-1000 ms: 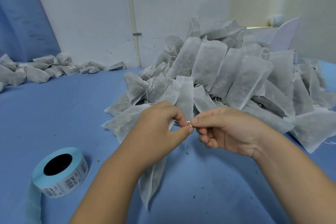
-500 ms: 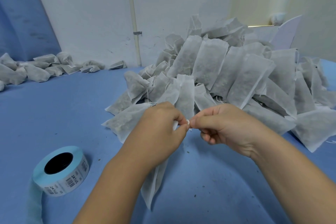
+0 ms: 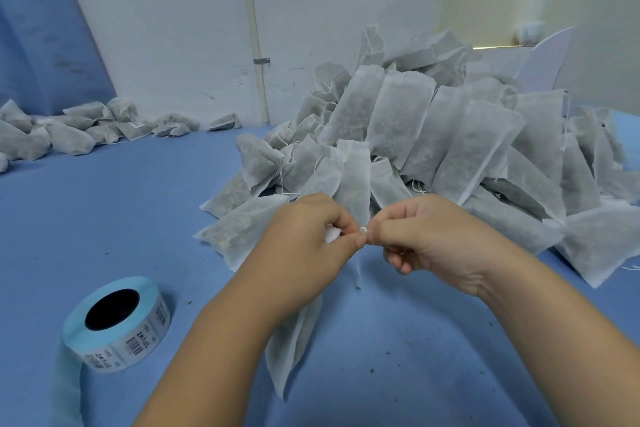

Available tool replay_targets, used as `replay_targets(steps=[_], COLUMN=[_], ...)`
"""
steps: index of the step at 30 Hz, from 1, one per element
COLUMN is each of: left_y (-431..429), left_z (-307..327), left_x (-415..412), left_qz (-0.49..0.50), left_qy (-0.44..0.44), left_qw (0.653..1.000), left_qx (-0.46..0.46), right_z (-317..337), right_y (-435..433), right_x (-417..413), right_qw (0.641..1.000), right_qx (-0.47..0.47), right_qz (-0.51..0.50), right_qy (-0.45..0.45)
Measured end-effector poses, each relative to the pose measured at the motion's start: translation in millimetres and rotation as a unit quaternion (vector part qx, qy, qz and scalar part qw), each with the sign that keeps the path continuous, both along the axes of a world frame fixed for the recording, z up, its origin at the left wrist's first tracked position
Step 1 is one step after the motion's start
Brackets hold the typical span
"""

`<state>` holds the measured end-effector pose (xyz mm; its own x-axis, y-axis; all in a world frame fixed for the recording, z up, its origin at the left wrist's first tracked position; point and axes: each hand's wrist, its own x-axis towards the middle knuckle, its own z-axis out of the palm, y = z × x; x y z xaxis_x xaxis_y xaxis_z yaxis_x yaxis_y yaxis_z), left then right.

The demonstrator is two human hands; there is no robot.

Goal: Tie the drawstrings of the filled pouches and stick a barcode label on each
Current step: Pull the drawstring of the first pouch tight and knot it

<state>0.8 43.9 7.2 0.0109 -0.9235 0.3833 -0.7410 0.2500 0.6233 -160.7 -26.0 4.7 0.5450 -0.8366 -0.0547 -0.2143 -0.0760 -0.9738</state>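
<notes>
A white mesh pouch (image 3: 294, 347) hangs below my left hand (image 3: 308, 246), which grips its gathered neck and pinches the drawstring. My right hand (image 3: 426, 236) pinches the same white drawstring (image 3: 362, 231) right beside the left fingertips; a loose end of string (image 3: 358, 270) dangles below. The two hands almost touch at the string. A roll of barcode labels (image 3: 117, 322) on blue backing lies on the blue table at the lower left, its tail trailing toward the bottom edge.
A big heap of filled pouches (image 3: 450, 149) is stacked just behind my hands, spreading right. Several tied pouches (image 3: 69, 128) lie along the white wall at the far left. The blue table (image 3: 121, 211) stretches between them. A white pipe (image 3: 256, 45) runs up the wall.
Both hands stay close together on the drawstring with only small finger shifts. A short end of string now hangs visibly below the fingertips.
</notes>
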Motion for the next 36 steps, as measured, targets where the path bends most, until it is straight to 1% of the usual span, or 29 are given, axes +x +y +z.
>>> replay_targets(steps=[5, 9, 12, 15, 18, 21, 23, 26, 28, 30, 33, 34, 36], left_y=[-0.6, -1.8, -2.1, -1.6, -1.5, -1.9, -2.2, -3.0, -1.8, -1.0, -1.1, -1.3, -1.9], left_z=[-1.7, -1.6, -1.7, -2.0, -2.7, -2.1, -2.1, -3.3, -2.1, -0.8, -0.7, -0.6, -0.5], left_x=[1.6, 3.1, 3.4, 4.0, 3.7, 3.4, 3.6, 4.7, 4.4, 4.3, 4.7, 4.8, 6.3], left_qz=[0.001, -0.005, -0.016, -0.027, -0.029, -0.023, -0.006, 0.029, 0.025, 0.015, 0.012, 0.011, 0.015], left_qy=[0.134, 0.192, 0.219, 0.219, 0.205, 0.224, 0.221, 0.159, 0.162, 0.177, 0.178, 0.176, 0.18], left_qw=[0.989, 0.976, 0.97, 0.971, 0.975, 0.972, 0.973, 0.985, 0.985, 0.982, 0.982, 0.982, 0.982], left_qx=[0.063, 0.104, 0.108, 0.093, 0.081, 0.073, 0.069, 0.059, 0.062, 0.067, 0.066, 0.065, 0.063], right_z=[-0.6, 0.0, -0.1, 0.7, 1.4, 2.8, 3.3, 3.4, 2.1, 0.4, 0.6, -0.2, -0.1], right_y=[0.6, 0.5, 0.4, 0.7, 0.5, 2.2, 3.2, 2.7, 0.7, 0.4, 5.1, 5.7, 5.8], right_x=[0.2, 0.9, 1.1, 1.5, 1.5, 1.4, 1.0, -0.9, -3.2, -6.1, -4.8, -3.1, -0.8], right_qw=[1.0, 1.0, 0.999, 0.998, 0.998, 0.999, 0.999, 0.994, 0.991, 0.99, 0.987, 0.985, 0.986], right_qx=[-0.016, -0.005, 0.014, 0.022, 0.018, 0.0, -0.03, -0.106, -0.13, -0.137, -0.129, -0.13, -0.126], right_qz=[0.007, 0.011, 0.014, 0.013, 0.012, 0.007, -0.002, -0.017, -0.017, 0.013, 0.09, 0.104, 0.099], right_qy=[0.001, -0.023, -0.048, -0.06, -0.052, -0.041, -0.025, 0.026, 0.031, 0.034, 0.037, 0.042, 0.053])
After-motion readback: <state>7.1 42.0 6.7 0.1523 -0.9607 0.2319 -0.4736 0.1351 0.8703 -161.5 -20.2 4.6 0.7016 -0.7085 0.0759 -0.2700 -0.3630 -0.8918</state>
